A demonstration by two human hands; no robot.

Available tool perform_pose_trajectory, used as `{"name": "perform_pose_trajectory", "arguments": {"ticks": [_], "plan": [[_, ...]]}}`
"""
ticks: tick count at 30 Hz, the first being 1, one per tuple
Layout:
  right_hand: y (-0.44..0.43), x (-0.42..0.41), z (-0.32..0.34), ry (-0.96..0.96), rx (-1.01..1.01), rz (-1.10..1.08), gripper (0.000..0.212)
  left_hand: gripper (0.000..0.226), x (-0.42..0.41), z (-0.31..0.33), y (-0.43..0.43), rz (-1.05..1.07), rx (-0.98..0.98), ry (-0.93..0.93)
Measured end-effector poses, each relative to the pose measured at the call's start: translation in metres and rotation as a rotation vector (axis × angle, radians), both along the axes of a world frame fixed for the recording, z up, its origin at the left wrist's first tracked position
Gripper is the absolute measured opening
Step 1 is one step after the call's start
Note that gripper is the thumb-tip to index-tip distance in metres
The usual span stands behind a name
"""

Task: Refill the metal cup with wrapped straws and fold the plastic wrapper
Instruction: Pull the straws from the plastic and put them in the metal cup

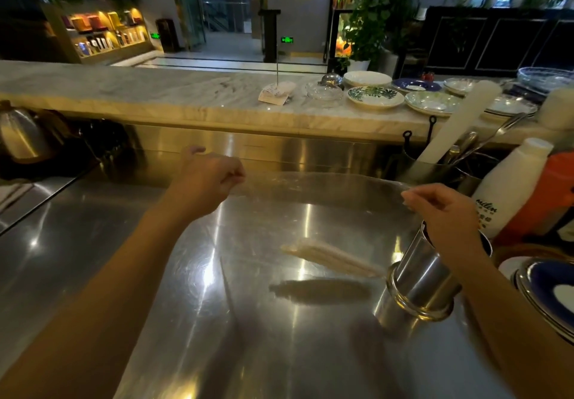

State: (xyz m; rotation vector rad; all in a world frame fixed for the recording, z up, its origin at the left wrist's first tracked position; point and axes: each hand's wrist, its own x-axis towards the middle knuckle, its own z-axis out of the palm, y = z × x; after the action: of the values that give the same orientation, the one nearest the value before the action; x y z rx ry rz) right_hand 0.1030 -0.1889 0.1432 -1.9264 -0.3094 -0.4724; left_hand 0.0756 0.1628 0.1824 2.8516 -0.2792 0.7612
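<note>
- Both hands — left hand (211, 178), right hand (441, 209) — pinch the clear plastic wrapper (316, 199) taut by its upper corners above the counter (93, 243).
- A few straws (332, 257) show through the wrapper, at nine o'clock from the metal cup (422, 277).
- Keeping the edges level should give a clean fold.

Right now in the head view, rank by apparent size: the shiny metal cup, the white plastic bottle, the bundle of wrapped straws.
1. White plastic bottle
2. Shiny metal cup, similar, though nearer the camera
3. Bundle of wrapped straws

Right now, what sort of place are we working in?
Likely a café or restaurant service counter: a stainless steel worktop, stacked patterned ceramic plates on a marble ledge, and a lit display shelf of bottles behind.
</note>
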Motion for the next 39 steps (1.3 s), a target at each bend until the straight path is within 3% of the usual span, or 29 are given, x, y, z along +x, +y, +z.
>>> {"name": "perform_pose_trajectory", "arguments": {"ticks": [4,8,11,14,17,19,24,31,39], "plan": [[-0.003,0.000,-0.008,0.031,-0.015,-0.008,0.005,0.010,0.002,0.005,-0.007,-0.006,0.086,-0.056],[-0.005,-0.001,-0.016,0.043,-0.011,-0.041,0.005,0.011,0.005,0.002,-0.015,0.035,0.139,0.080],[-0.006,-0.004,-0.018,0.050,-0.010,-0.003,0.010,0.008,0.004,-0.003,-0.023,0.041,0.128,0.079],[-0.006,-0.007,-0.020,0.068,-0.026,0.032,0.016,0.041,0.004,-0.007,-0.045,-0.013,0.115,0.116],[-0.005,-0.011,-0.023,0.083,0.001,0.018,0.016,0.053,0.005,-0.009,-0.078,-0.111,0.137,0.111],[-0.005,-0.014,-0.024,0.078,0.012,0.004,0.019,0.052,0.005,-0.013,-0.099,-0.181,0.158,0.086],[-0.006,-0.020,-0.023,0.076,0.025,0.000,0.020,0.020,0.009,-0.013,-0.124,-0.264,0.167,-0.015],[-0.012,-0.032,-0.026,0.097,0.091,-0.006,0.017,0.026,0.017,0.015,-0.128,-0.365,0.057,0.076],[-0.018,-0.047,-0.034,0.162,0.184,-0.046,0.017,0.026,0.029,0.073,-0.141,-0.336,0.020,-0.046]]}}
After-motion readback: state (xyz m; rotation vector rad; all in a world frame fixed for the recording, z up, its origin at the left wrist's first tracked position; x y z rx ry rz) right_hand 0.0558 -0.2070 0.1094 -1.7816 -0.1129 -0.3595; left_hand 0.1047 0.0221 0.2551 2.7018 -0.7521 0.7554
